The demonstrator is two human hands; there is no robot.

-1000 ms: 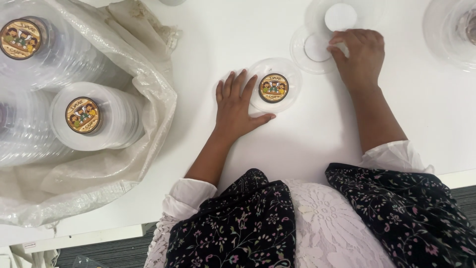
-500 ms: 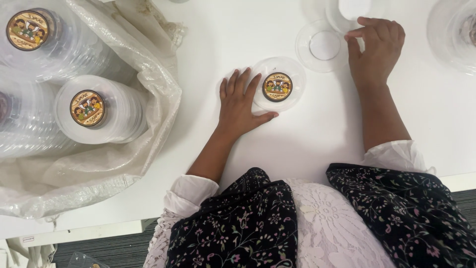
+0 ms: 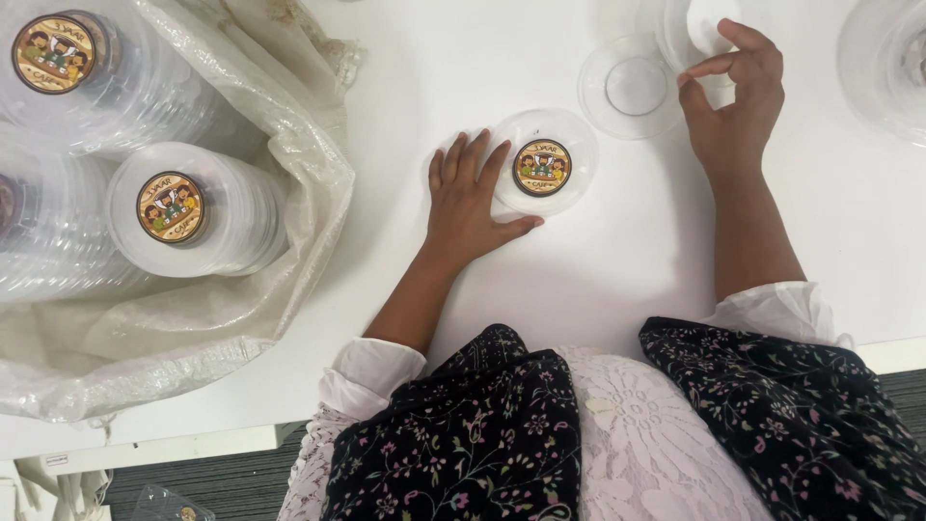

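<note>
My left hand (image 3: 473,203) lies flat on the white table (image 3: 598,280) with its fingers spread. Its fingertips and thumb touch the left rim of a clear plastic lid (image 3: 571,135) that carries a round brown sticker (image 3: 541,167). My right hand (image 3: 738,106) is up at the far right, thumb and forefinger pinched on the rim of another clear lid (image 3: 680,29) with a white disc on it. A bare clear lid (image 3: 632,87) lies just left of that hand.
A large clear plastic bag (image 3: 241,318) at the left holds stacks of stickered lids (image 3: 193,207), with another stack (image 3: 77,63) at the top left. A further clear container (image 3: 887,68) sits at the top right edge. The table's front edge runs along my body.
My right hand has lifted off the bare lid and moved up and right to the lid with the white disc. My left hand stays on the stickered lid.
</note>
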